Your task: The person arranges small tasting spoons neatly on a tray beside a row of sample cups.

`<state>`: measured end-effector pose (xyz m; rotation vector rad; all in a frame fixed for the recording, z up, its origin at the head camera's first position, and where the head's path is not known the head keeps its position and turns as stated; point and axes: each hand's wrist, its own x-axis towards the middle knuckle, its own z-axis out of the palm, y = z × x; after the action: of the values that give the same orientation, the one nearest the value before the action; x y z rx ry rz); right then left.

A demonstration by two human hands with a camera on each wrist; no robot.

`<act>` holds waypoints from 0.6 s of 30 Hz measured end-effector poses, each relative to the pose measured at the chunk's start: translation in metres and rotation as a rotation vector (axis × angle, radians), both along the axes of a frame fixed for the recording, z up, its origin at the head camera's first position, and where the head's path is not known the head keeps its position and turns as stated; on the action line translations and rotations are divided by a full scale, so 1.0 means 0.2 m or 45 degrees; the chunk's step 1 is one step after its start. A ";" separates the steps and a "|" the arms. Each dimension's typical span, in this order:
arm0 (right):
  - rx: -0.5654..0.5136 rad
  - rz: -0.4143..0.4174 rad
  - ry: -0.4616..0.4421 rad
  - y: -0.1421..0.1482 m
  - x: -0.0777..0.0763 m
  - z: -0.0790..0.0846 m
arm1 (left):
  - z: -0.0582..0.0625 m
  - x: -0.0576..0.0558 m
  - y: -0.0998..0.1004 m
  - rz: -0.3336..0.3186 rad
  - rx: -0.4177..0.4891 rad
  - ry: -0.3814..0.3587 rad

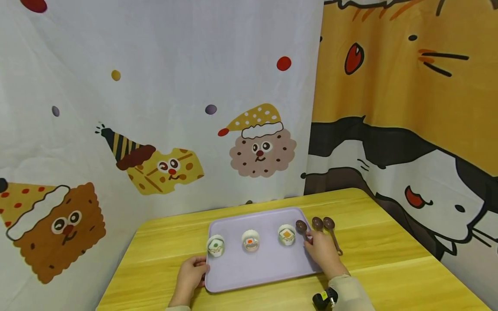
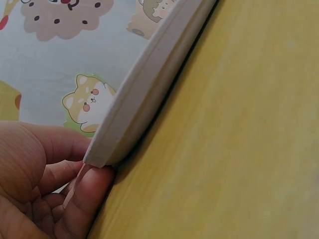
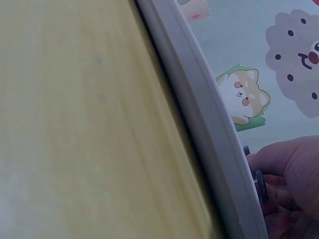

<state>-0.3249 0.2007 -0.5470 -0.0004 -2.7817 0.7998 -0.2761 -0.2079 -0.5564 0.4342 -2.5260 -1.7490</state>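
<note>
My left hand (image 1: 191, 275) pinches the rim of a lilac tray (image 1: 253, 272) at its left front side. In the left wrist view, the thumb and fingers of that hand (image 2: 55, 184) meet at the tray's rim (image 2: 144, 99). By its handle, my right hand (image 1: 324, 255) holds a brown spoon (image 1: 301, 226), its bowl above the tray's right part. The handle end (image 3: 261, 186) shows dark between the fingers in the right wrist view. Three small decorated cups stand in the tray: a left cup (image 1: 216, 246), a middle cup (image 1: 250, 240) and a right cup (image 1: 287, 235).
Beyond the tray's right side, two more brown spoons, one nearer (image 1: 317, 223) and one farther right (image 1: 329, 223), lie on the yellow wood-grain table (image 1: 389, 259). A printed curtain (image 1: 175, 86) hangs behind the table. A black wrist device (image 1: 325, 298) sits at my right sleeve.
</note>
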 end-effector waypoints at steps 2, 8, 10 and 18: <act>0.000 -0.002 0.001 0.00 0.00 0.00 | 0.00 0.00 0.00 -0.002 -0.004 0.000; 0.024 -0.010 0.001 -0.01 0.01 0.01 | -0.01 0.00 0.00 -0.002 -0.021 0.001; 0.022 -0.015 -0.011 -0.02 0.01 0.01 | -0.01 0.00 0.00 -0.001 -0.023 0.001; -0.031 -0.023 -0.057 -0.02 0.01 0.01 | 0.00 0.00 0.00 -0.010 -0.025 -0.006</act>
<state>-0.3230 0.1977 -0.5453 -0.0486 -2.8095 0.8397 -0.2769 -0.2081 -0.5567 0.4285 -2.5488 -1.7264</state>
